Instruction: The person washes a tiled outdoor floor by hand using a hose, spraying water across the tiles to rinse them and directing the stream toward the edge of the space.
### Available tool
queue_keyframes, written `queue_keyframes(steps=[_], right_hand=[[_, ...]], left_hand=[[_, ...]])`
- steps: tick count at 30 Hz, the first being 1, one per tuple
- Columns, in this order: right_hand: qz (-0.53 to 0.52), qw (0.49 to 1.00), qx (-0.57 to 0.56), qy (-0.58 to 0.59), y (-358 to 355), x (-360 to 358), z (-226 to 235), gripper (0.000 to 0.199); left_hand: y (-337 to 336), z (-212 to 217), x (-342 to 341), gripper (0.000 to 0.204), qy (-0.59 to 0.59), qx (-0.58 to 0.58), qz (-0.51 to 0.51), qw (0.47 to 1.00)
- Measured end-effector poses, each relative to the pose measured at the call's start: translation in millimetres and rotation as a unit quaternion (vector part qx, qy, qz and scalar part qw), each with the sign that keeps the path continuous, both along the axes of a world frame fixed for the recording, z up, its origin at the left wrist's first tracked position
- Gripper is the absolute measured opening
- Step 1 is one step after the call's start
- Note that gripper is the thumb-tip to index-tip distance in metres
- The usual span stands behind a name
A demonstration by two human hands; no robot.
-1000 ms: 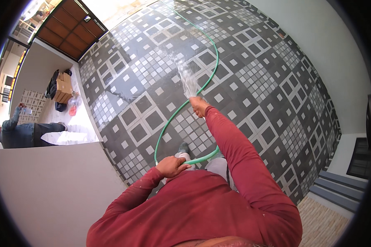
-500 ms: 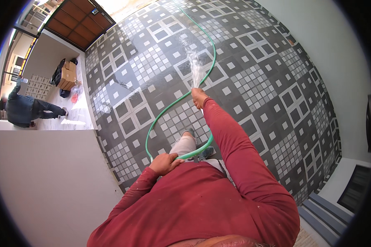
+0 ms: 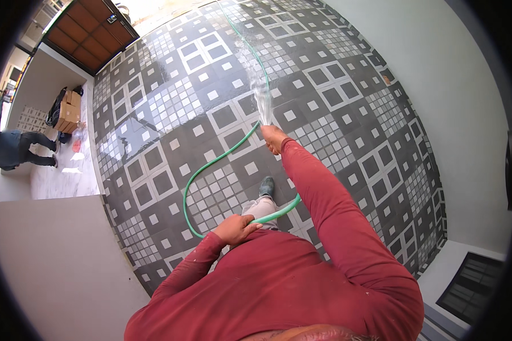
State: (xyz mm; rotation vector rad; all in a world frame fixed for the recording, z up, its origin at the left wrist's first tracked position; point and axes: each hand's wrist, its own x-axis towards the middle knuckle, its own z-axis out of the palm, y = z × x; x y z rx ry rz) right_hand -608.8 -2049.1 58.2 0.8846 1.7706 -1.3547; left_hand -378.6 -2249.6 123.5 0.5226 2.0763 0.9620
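Observation:
A green garden hose (image 3: 206,165) curves across the patterned tile floor (image 3: 250,169) and passes through both of my hands. My right hand (image 3: 273,138), arm stretched forward, is closed around the hose near its outlet. A white spray of water (image 3: 262,103) fans out from there onto the wet, shiny tiles. Close to my waist, my left hand (image 3: 236,229) is closed on a thicker-looking stretch of the same hose. One of my feet, in a dark shoe (image 3: 267,186), shows on the tiles below; the other is hidden.
A low white wall (image 3: 57,250) borders the floor at left. Beyond it a person (image 3: 17,149) in dark clothes bends near stacked cardboard boxes (image 3: 68,111). A brown panelled door (image 3: 91,33) stands at far left. A pale wall (image 3: 438,108) runs along the right, with a dark window (image 3: 471,287).
I have stepped forward, and the floor, door and boxes have shifted in view. The spray leans slightly more to the left. Both hands keep hold of the hose. The other person's arm is raised higher.

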Motion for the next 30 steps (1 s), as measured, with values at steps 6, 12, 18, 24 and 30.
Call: queue_keyframes(steps=[6,12,18,24,30], right_hand=[[-0.060,0.998,0.012,-0.031,115,-26,-19,0.023],[-0.085,0.995,-0.018,-0.040,192,-45,-35,0.023],[-0.089,0.994,-0.045,-0.040,284,-58,-58,0.029],[-0.152,0.976,-0.108,-0.110,416,-49,-89,0.022],[0.094,0.964,-0.162,-0.189,408,-32,-80,0.024]], left_hand=[[79,6,-60,0.045,0.026,0.027,-0.049,0.998],[150,15,-99,0.046,-0.017,-0.016,-0.061,0.998],[249,16,-125,0.049,-0.013,-0.086,-0.057,0.995],[349,25,-135,0.049,-0.001,-0.073,-0.036,0.997],[415,29,-133,0.048,-0.004,-0.034,-0.031,0.999]])
